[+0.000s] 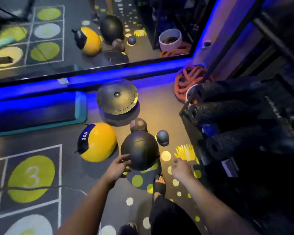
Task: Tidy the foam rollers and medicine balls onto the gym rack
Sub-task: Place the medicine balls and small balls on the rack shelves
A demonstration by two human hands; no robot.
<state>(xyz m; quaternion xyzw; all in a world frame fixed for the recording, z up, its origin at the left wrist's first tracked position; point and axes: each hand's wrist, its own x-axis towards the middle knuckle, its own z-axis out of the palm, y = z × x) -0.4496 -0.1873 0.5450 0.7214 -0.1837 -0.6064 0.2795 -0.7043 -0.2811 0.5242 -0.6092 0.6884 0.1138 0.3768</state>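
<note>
Hovering over dotted gym floor [85,178] by mirror [71,48], left hand [119,167] and right hand [182,169] loose-fingered, empty

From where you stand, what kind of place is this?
Probably a gym or fitness studio: there is a yellow 2KG medicine ball, black foam rollers lie in a rack, and a large wall mirror runs along the back.
</note>
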